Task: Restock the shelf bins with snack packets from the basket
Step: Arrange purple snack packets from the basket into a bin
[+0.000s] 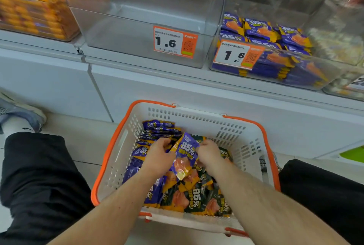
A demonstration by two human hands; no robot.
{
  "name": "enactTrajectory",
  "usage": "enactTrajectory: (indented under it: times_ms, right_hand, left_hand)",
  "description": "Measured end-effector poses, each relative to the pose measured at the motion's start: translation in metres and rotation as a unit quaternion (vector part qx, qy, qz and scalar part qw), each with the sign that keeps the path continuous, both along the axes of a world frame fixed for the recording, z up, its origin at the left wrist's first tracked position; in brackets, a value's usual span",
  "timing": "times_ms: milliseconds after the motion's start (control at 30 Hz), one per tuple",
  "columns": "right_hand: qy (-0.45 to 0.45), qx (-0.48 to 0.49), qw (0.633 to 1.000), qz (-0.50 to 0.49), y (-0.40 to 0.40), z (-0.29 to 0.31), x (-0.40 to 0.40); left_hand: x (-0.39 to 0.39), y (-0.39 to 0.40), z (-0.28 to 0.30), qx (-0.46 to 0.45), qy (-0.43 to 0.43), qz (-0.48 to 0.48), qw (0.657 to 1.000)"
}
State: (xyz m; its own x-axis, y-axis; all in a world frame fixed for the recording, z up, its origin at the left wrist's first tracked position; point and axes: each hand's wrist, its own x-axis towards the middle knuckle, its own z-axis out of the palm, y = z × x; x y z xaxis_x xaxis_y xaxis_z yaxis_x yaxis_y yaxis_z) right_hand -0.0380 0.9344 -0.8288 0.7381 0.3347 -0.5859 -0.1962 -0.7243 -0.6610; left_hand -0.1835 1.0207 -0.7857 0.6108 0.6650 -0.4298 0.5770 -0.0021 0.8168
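A white basket (197, 116) with an orange rim stands on the floor below the shelf, holding several purple and dark green snack packets. Both my hands are inside it. A purple packet (187, 152) stands upright between them; my left hand (158, 158) and my right hand (209, 154) each pinch a top corner of it. Dark green packets (197, 197) lie at the basket's near side. On the shelf above, a clear bin (141, 47) with a 1.6 price tag holds nothing. The bin (275, 67) to its right is partly filled with purple packets.
A bin (35, 8) of orange packets sits at the upper left, blurred. Another clear bin (338, 47) with pale packets is at the far right. My knees in black trousers flank the basket, and a grey shoe (21, 114) is at the left on the tiled floor.
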Motion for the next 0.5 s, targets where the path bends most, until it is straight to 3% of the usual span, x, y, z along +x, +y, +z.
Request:
enactTrajectory:
  times_ms: [100, 200, 333, 433, 500]
  right_hand:
    - [-0.052, 0.018, 0.997, 0.060, 0.003, 0.046, 0.020]
    - [-0.079, 0.059, 0.989, 0.108, 0.002, 0.093, 0.034]
    - [-0.108, 0.102, 0.982, 0.116, -0.003, 0.140, 0.043]
    - [-0.228, 0.086, 0.962, 0.121, -0.011, 0.167, 0.045]
    - [-0.336, 0.050, 0.927, 0.160, -0.021, 0.183, 0.039]
  left_hand:
    - [0.013, 0.003, 0.014, -0.014, -0.030, 0.040, 0.999]
    - [0.027, 0.007, 0.030, -0.082, -0.067, 0.081, 0.991]
    - [0.046, 0.004, 0.059, -0.194, -0.190, 0.108, 0.956]
    - [0.062, -0.001, 0.085, -0.184, -0.241, 0.117, 0.946]
    - [0.074, -0.004, 0.104, -0.165, -0.261, 0.113, 0.945]
